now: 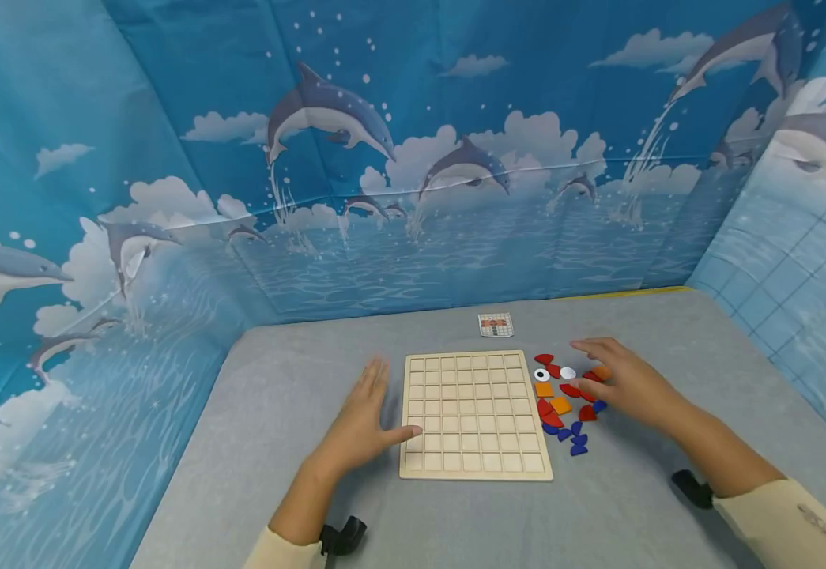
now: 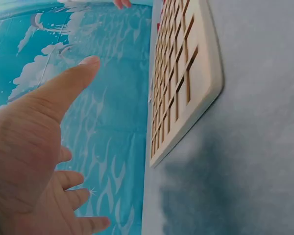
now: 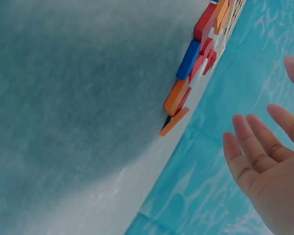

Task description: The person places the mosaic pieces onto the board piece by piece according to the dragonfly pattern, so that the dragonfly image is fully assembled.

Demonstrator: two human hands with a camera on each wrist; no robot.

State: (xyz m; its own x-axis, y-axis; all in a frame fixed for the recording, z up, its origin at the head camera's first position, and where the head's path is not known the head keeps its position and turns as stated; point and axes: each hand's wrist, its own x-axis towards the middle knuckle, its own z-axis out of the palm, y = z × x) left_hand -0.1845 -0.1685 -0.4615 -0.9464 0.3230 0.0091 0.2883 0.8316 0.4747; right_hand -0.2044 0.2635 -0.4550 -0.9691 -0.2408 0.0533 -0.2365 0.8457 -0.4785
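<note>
A square wooden grid board [image 1: 473, 415] lies on the grey cloth, its cells bare. My left hand [image 1: 360, 423] hovers at the board's left side, fingers spread, thumb over the left edge; it holds nothing. In the left wrist view that hand [image 2: 44, 142] is beside the board's corner [image 2: 203, 83]. My right hand [image 1: 629, 383] is held above the right part of a pile of small pieces, partly hiding them. Red quarter-like pieces [image 1: 587, 412], orange squares [image 1: 560, 405], blue pieces [image 1: 579, 450] and white discs [image 1: 567, 373] make up the pile. The right wrist view shows the right hand [image 3: 269, 161] with its fingers extended.
A small printed pattern card [image 1: 495, 325] lies behind the board. Grey cloth [image 1: 299, 371] covers the table. A blue dolphin-printed curtain [image 1: 413, 261] hangs along the back and sides. Each wrist wears a black camera band [image 1: 343, 537].
</note>
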